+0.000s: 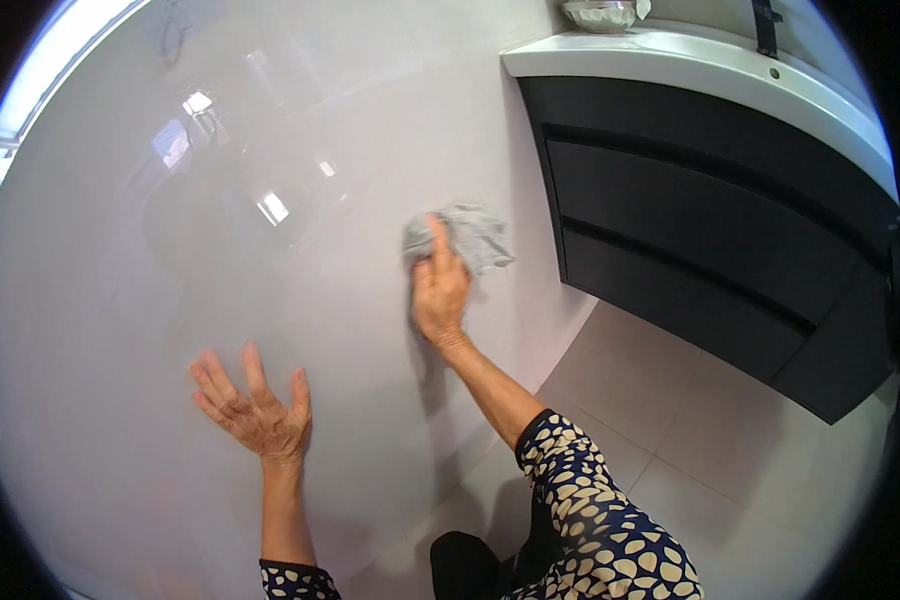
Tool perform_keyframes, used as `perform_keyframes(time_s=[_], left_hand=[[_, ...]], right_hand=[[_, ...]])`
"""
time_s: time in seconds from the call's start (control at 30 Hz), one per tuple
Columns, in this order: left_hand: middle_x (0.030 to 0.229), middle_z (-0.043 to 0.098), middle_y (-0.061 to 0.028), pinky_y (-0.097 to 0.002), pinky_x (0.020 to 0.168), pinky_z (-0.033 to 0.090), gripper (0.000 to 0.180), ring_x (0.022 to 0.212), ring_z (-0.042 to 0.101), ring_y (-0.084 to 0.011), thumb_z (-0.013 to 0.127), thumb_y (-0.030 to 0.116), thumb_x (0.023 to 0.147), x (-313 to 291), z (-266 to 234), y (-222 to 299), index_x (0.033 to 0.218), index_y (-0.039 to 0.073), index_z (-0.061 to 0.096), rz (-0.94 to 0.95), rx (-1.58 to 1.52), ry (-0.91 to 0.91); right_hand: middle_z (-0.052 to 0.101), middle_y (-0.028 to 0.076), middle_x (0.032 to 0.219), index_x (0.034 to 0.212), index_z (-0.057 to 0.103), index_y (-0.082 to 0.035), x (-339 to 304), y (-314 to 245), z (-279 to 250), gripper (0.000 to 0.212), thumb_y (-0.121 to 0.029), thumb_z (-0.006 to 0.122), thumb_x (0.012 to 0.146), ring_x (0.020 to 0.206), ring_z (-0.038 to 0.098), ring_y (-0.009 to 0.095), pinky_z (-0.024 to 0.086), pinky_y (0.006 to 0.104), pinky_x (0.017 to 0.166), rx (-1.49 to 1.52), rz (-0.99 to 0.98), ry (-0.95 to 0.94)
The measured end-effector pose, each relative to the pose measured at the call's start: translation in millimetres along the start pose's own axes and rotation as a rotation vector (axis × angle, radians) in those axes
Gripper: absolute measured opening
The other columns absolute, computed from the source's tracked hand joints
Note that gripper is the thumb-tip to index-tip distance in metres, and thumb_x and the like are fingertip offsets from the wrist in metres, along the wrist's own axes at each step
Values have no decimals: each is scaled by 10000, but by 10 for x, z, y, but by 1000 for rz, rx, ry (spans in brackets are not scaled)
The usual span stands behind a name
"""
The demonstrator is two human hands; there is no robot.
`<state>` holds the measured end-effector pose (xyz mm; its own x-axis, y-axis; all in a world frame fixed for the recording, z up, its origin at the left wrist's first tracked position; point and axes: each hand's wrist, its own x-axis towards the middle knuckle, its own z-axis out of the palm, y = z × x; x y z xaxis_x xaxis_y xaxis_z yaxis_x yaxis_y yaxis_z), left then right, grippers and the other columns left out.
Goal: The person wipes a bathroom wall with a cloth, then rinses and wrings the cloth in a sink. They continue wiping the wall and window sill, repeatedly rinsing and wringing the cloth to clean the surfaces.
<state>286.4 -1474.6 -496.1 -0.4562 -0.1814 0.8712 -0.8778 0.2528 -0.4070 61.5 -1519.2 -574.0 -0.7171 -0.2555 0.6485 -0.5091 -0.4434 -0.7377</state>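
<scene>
Cloth [485,238], grey and crumpled, lies against the glossy pale wall [320,300], to the upper right of our left hand and near the dark cabinet [700,215]. Our right hand [439,285] has hold of it, the index finger stretched out over the bunched fabric while loose folds spread past the fingers on the right and a strip shows beside the wrist. The thumb is hidden, so we cannot tell how tight the grip is. Our left hand [258,410] holds nothing: its fingers are spread wide toward the wall, though we cannot tell whether the palm rests fully on it.

We judge the cloth light, soft and limp, with nothing fragile about it; it should fold readily under pressure. Whether it is damp, we cannot tell. We would take hold of the thick bunched middle, fingers spread over it, with the loose edges gathered in so they do not trail. The wall, shiny with reflections, probably offers little friction, so flat, even pressure suits the cloth better than a pinch at one corner.
</scene>
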Motion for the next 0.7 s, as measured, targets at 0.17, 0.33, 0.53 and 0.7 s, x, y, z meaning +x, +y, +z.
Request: perform_keyframes(time_s=[0.17, 0.33, 0.53, 0.7], left_hand=[[1436, 263, -151, -518, 1083, 145, 529, 1355, 194, -334, 546, 399, 823, 136, 85, 172, 1284, 161, 440, 14, -14, 13], [1427, 289, -155, -475, 1094, 151, 513, 1344, 233, -332, 541, 411, 832, 38, 156, 157, 1268, 157, 454, 17, -5, 50], [1434, 269, -170, -480, 1099, 119, 512, 1350, 209, -338, 543, 388, 833, 71, -24, 42, 1277, 154, 443, 27, 0, 45], [1434, 253, -188, -498, 1098, 87, 552, 1356, 171, -359, 568, 357, 806, -70, -134, -101, 1295, 148, 417, 10, -31, 61]], right_hand=[[584, 56, 1145, 1332, 439, -233, -153, -488, -10, 535, -143, 539, 814, 893, 589, 176, 488, 350, 801, -89, -455, -333], [513, -34, 1266, 1277, 476, -316, 60, -372, -10, 414, -301, 467, 863, 1165, 485, 162, 357, 388, 1002, -215, -842, -301], [497, 103, 1272, 1293, 459, -145, 741, -56, -8, 516, -278, 537, 800, 1181, 440, 322, 307, 443, 1016, -444, -395, -278], [421, 182, 1335, 1334, 396, -18, 1408, 218, -331, 494, -259, 402, 904, 1193, 421, 312, 266, 374, 1033, 54, -88, 54]])
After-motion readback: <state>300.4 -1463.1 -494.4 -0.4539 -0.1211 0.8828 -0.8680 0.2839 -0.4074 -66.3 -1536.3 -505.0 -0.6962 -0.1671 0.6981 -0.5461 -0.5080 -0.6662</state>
